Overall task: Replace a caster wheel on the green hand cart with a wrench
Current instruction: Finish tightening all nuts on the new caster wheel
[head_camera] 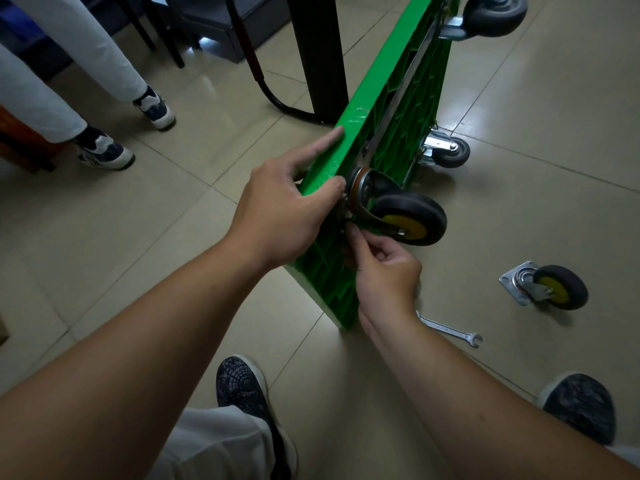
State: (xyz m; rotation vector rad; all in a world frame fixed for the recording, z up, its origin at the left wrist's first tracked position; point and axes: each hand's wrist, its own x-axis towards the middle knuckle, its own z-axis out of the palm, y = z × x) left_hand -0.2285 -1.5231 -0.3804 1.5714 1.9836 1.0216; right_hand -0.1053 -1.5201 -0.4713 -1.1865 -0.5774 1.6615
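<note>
The green hand cart (388,109) stands on its side edge on the tiled floor, underside facing right. A caster with a black tyre and yellow hub (407,218) sits against the near corner of that underside. My left hand (287,209) grips the cart's top edge beside the caster's plate, index finger stretched along the edge. My right hand (381,265) pinches something small at the lower edge of the caster's plate; what it pinches is hidden by the fingers. A silver wrench (450,329) lies on the floor by my right forearm. A loose caster (547,285) lies further right.
Two more casters (446,152) (491,13) are fixed to the cart further back. A black post (322,57) and a black hose (256,71) stand behind the cart. Another person's legs and shoes (104,152) are at the left. My shoes (242,386) (581,407) are near the bottom.
</note>
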